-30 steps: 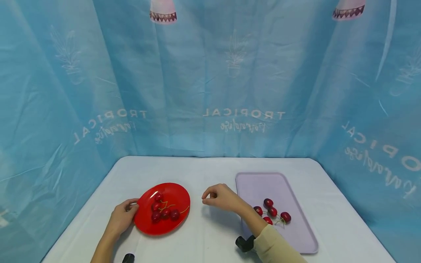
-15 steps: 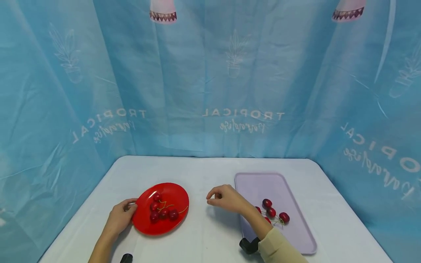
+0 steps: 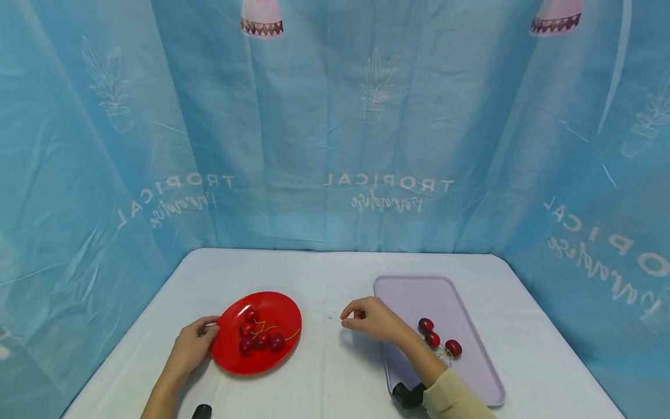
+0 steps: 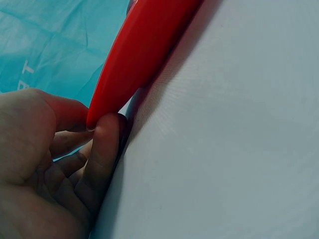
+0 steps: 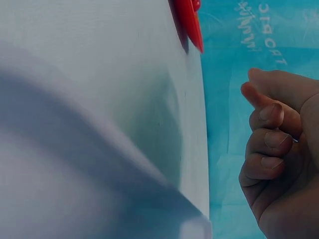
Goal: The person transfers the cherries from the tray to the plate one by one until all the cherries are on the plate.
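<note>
Eight cherries (image 3: pixel 262 340) in view: five on one plate (image 3: pixel 277 311), three on one tray (image 3: pixel 413 297). Two hands (image 3: pixel 191 347) (image 3: pixel 374 319), one surface (image 3: pixel 324 273), and two black objects (image 3: pixel 408 396) (image 3: pixel 202 412), each only partly in view.

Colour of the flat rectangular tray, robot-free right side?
Pale lilac; the flat rectangular tray shows best in the head view.

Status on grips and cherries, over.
Left grip pinching red plate. Right grip empty, curled. Five cherries on plate, three visible on lilac tray. Right forearm blocks part of tray.
</note>
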The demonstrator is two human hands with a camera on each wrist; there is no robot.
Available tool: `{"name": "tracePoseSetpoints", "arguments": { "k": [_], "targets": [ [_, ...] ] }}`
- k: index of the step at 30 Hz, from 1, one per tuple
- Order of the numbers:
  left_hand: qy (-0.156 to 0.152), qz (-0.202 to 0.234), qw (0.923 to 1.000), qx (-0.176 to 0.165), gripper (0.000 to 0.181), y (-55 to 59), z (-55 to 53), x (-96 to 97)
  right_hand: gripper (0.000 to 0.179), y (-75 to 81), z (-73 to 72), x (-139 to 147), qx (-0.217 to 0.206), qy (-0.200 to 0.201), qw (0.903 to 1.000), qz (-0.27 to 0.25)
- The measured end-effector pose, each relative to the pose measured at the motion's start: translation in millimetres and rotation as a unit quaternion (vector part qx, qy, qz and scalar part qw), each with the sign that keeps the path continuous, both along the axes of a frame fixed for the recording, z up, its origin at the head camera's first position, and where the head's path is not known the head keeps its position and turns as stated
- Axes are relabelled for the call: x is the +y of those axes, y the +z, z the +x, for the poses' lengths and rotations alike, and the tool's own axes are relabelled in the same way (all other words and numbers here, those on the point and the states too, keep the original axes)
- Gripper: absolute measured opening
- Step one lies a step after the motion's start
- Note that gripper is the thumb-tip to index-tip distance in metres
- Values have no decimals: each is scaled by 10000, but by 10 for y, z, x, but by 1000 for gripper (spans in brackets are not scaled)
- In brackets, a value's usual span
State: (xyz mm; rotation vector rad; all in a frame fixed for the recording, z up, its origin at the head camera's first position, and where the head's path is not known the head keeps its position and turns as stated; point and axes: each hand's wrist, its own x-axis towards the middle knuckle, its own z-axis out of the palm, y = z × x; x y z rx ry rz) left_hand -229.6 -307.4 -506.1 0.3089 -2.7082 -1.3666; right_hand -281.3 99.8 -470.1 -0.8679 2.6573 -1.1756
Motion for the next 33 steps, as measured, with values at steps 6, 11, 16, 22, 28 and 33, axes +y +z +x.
{"name": "tracePoseSetpoints", "arguments": {
  "k": [6, 11, 16, 22, 28, 33],
  "targets": [
    [40, -22, 10000, -48, 39, 2, 0, 8, 20, 30, 12, 67, -37, 98, 9998, -162],
    [70, -1, 9999, -107, 39, -16, -4, 9, 20, 86, 49, 103, -100, 64, 9998, -166],
    [106, -92, 9999, -94, 39, -30, -43, 2, 19, 110, 83, 177, -109, -71, 9999, -106],
    [52, -124, 9999, -42, 39, -46, -50, -9, 19, 109, 111, 325, -81, -128, 9996, -221],
    [18, -169, 9999, -8, 39, -44, -42, -20, 20, 114, 116, 453, -45, -310, 9992, -258],
    [-15, -157, 9999, 8, 40, -38, -28, -23, 15, 121, 139, 540, -39, -409, 9989, -217]
  ]
}}
